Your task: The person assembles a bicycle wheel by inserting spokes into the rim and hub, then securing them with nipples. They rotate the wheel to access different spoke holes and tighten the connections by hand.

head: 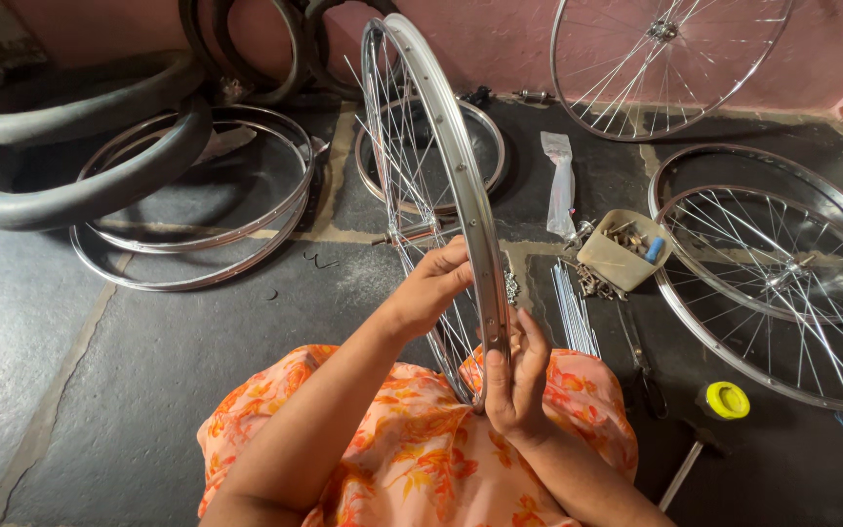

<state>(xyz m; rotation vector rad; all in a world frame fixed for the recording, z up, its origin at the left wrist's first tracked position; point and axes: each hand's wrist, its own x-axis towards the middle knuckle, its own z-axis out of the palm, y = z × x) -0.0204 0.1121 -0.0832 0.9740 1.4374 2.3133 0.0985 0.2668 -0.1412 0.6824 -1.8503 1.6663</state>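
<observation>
A: At centre frame, upright on edge over the lap: wheel [441,176], silver rim, spokes laced to a hub. Rim runs from top centre down to the orange floral cloth [412,439] at bottom centre.

B: Hands?

A: Left hand [433,283] reaches in from the left side, fingers curled closed among the spokes just inside the rim, at mid-height. Looks like a pinch on a spoke or nipple; the exact piece is too small to tell. Right hand [517,376] is wrapped round the lower rim, thumb along the metal, gripping it to steady the wheel.

B: Step in hand?

A: Judged: spoke work on a part-built wheel, seating or tightening one spoke at the rim while the other hand braces. Supplies agree: loose spokes [573,312] lie on the floor just right of the wheel, a tan tray [622,262] of small parts sits near them, right of centre.

B: Next move calls for?

A: Judged: a steady rim, then a small turn of the wheel to bring the neighbouring hole under the fingers. Right grip has to loosen enough to let the rim slide without letting it tip.

B: Surroundings?

A: Bare rims [197,205] lie flat at left, with tyres [80,156] stacked on them at upper left. A laced wheel [665,59] leans on the pink wall, top right; another [782,283] lies flat at right. Yellow cap [728,400], lower right.
</observation>
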